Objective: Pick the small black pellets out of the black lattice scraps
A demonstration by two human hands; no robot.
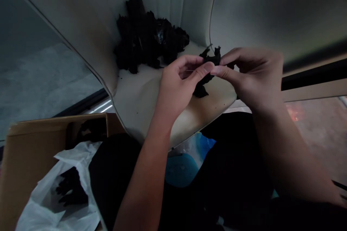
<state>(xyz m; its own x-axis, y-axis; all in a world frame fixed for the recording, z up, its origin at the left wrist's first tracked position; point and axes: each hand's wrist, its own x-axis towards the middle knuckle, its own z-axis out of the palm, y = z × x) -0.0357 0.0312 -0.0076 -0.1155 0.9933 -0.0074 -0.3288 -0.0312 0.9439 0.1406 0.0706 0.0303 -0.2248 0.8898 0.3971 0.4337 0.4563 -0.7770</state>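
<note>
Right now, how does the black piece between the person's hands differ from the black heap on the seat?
The black piece is far smaller than the black heap. The piece is up between the left hand and right hand, while the heap rests on the cream seat against its back. The piece is a thin ragged scrap; the heap is a bulky bunched mass. Both are black and look crumpled.

1. Up front we've got the bare left hand (177, 83) and the bare right hand (252, 79)!
2. Look at that right thumbnail (214, 72), short and neatly trimmed.
3. Bare skin carries on along the left forearm (146, 166) and the right forearm (282, 151).
4. Down below, black trousers (114, 177), the fabric too dark to pick out any detail.
</note>
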